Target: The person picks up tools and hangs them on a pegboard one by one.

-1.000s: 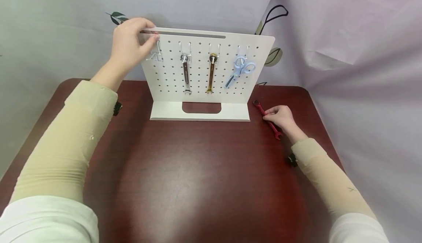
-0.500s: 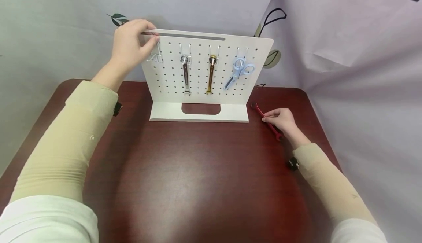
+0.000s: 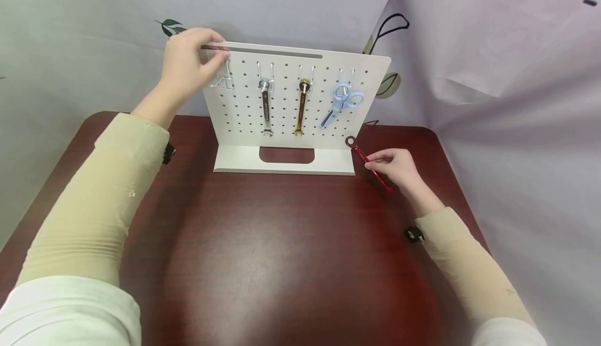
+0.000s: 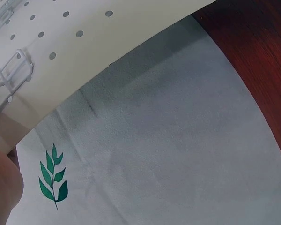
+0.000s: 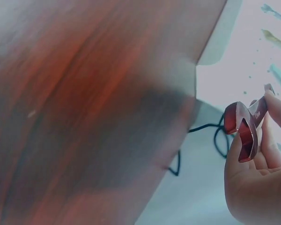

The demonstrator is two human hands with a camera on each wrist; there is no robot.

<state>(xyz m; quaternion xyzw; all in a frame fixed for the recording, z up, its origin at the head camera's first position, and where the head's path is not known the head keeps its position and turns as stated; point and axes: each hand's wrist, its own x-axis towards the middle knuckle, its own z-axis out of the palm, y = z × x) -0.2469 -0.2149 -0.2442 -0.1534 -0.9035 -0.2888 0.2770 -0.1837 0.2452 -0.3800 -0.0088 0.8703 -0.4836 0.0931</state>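
Note:
In the head view my left hand [image 3: 185, 64] grips the top left corner of a white pegboard [image 3: 284, 100], thumb in front and fingers over the slotted edge. My right hand [image 3: 399, 169] pinches a red combination wrench [image 3: 359, 153] at mid-shaft, its ring end pointing at the board's lower right corner. The right wrist view shows that wrench's open end [image 5: 243, 123] facing the camera. On the board's hooks hang a brown-and-silver wrench [image 3: 265, 105], a gold-ended wrench [image 3: 301, 107] and light blue scissors [image 3: 336, 107]. A bare wire hook [image 3: 226, 82] sits under my left thumb.
The pegboard's base [image 3: 235, 159] stands toward the back of a dark red wooden table [image 3: 263, 241]. Pale cloth [image 3: 300, 7] with printed leaves hangs behind it, and more cloth [image 3: 507, 106] hangs on the right.
My right hand has lifted the red wrench off the table and shifted it slightly left, toward the pegboard. The left hand keeps its grip on the board.

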